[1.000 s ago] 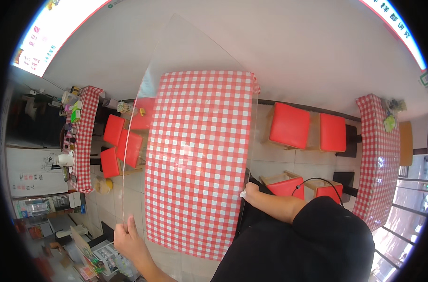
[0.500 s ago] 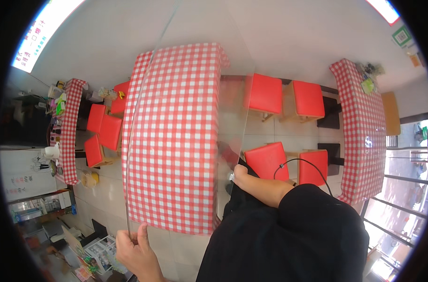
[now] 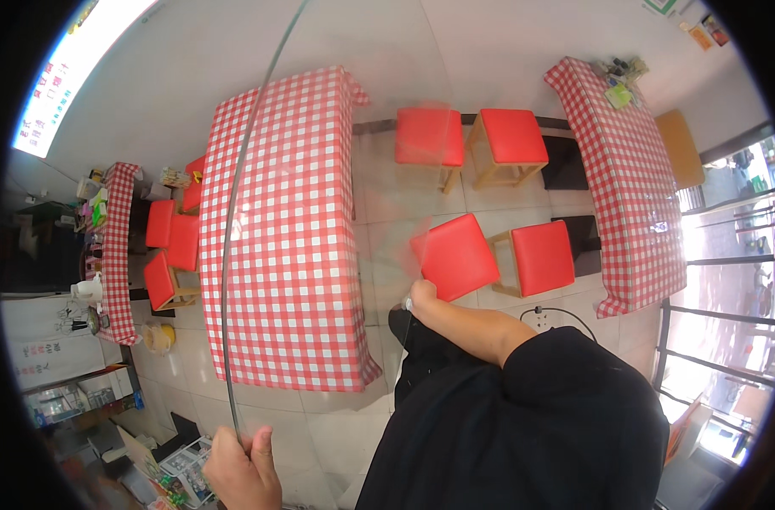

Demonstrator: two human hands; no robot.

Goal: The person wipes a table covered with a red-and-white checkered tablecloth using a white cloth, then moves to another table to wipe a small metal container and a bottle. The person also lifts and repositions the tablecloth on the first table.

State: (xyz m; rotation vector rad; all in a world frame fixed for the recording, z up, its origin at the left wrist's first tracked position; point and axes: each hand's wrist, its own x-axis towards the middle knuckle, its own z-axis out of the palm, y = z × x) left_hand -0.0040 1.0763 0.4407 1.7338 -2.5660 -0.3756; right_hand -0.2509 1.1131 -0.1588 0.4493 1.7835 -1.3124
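A large clear glass pane (image 3: 227, 246) is held in front of me, its dark greenish edge running up and away from my left hand (image 3: 244, 469). That hand is closed round the near end of this edge, thumb up. My right hand (image 3: 422, 295) is closed at the pane's right side, low down; its fingertips are partly hidden, and something small and white shows by it. Through the glass I see a table with a red-and-white checked cloth (image 3: 213, 221). Whether the pane touches the table I cannot tell.
Red-seated wooden stools (image 3: 455, 255) stand to the right, before a second checked table (image 3: 634, 204). A black cable (image 3: 574, 315) arcs beside my right arm. On the left are more red stools (image 3: 183, 242), a yellow bucket (image 3: 159, 338) and a cluttered table (image 3: 115, 246).
The table and stools have shifted left and up in view. The pane's left edge now stands clearer across the checked table. Both hands keep their hold.
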